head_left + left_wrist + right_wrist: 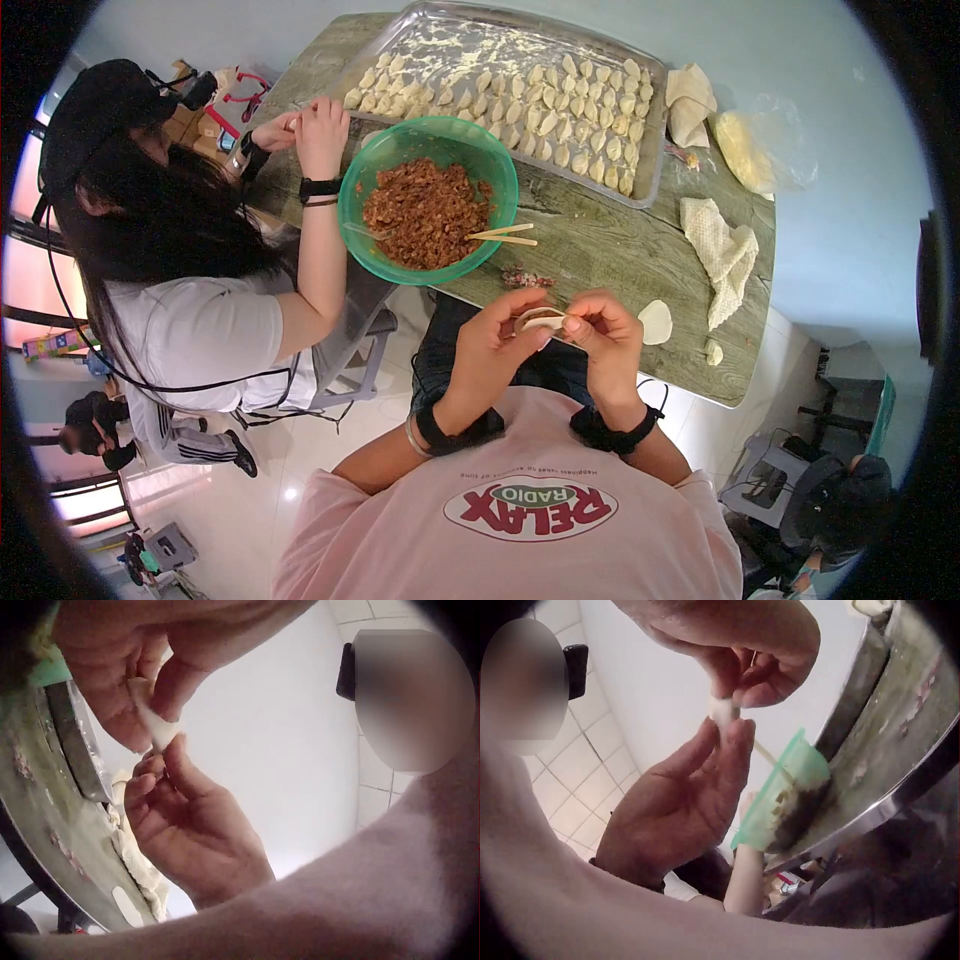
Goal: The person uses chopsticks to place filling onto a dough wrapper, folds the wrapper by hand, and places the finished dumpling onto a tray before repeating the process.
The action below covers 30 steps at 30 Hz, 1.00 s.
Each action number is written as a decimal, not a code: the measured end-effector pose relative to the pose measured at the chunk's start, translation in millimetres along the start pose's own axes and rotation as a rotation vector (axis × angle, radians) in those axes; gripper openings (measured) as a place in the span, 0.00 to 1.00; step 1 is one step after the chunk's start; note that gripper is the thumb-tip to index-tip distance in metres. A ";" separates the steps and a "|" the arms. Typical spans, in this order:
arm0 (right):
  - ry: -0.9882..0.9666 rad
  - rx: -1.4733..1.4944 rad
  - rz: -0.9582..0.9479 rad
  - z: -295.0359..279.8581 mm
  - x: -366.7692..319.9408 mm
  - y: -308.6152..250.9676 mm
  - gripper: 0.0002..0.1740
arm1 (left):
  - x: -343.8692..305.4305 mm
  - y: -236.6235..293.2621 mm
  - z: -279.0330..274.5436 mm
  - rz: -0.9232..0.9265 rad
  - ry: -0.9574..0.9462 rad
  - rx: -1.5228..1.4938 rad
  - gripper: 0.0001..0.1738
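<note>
I hold a half-folded dumpling (541,321) between both hands, in front of my chest and just off the near edge of the wooden table (600,250). My left hand (527,327) cradles it with curled fingers and thumb, while my right hand (574,325) pinches its edge. The left wrist view shows the white dough (157,724) squeezed between fingertips of the left hand (142,675) above and the right hand (161,769) below. In the right wrist view, the dumpling (721,711) sits between the right hand (746,679) and the left hand (731,742).
A green bowl (400,135) of brown filling holds chopsticks (502,235). Behind it lies a metal tray (640,195) with several rows of dumplings. A round wrapper (655,322), a cloth (722,250) and dough pieces (688,105) lie to the right. Another person's hands (310,130) work at the tray's left end.
</note>
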State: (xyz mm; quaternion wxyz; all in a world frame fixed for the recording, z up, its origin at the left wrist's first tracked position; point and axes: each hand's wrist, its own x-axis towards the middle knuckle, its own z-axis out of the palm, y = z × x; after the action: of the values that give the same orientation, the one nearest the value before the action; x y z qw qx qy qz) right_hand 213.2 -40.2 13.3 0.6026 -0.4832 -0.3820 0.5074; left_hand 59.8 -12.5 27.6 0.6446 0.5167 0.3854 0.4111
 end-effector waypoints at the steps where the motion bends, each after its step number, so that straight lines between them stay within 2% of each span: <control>1: 0.005 0.007 -0.020 -0.4 0.2 0.1 0.06 | -0.2 -2.0 -2.2 -0.089 0.005 -0.077 0.19; 4: -0.004 0.071 0.082 6.4 -0.9 -12.8 0.08 | -1.1 -1.2 -4.1 -0.076 0.006 -0.093 0.17; 7: -0.044 0.085 0.104 6.5 -0.9 -11.9 0.09 | -1.9 -3.5 -4.4 -0.048 0.006 -0.013 0.15; 11: -0.047 -0.001 0.029 2.5 -1.3 -8.9 0.09 | -1.7 1.2 2.4 0.008 0.042 -0.103 0.15; 17: -0.001 0.052 -0.003 0.7 -2.1 -10.2 0.08 | -1.9 -1.6 -5.3 -0.131 0.042 -0.260 0.13; 20: -0.012 0.102 0.018 1.1 -3.6 -10.8 0.08 | -1.7 -3.3 -5.3 -0.020 0.085 -0.193 0.10; 22: -0.034 0.059 0.010 1.0 -4.5 -13.1 0.08 | -0.6 0.1 -5.6 0.091 0.137 0.052 0.07; 30: 0.006 -0.016 -0.002 0.9 -7.7 -16.7 0.07 | -1.1 7.0 -3.2 0.056 0.142 0.080 0.05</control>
State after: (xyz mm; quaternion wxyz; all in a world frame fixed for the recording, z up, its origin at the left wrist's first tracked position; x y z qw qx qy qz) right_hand 215.0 -47.9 30.0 0.6004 -0.4893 -0.3847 0.5021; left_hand 55.6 -11.5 34.1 0.5829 0.5220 0.4316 0.4488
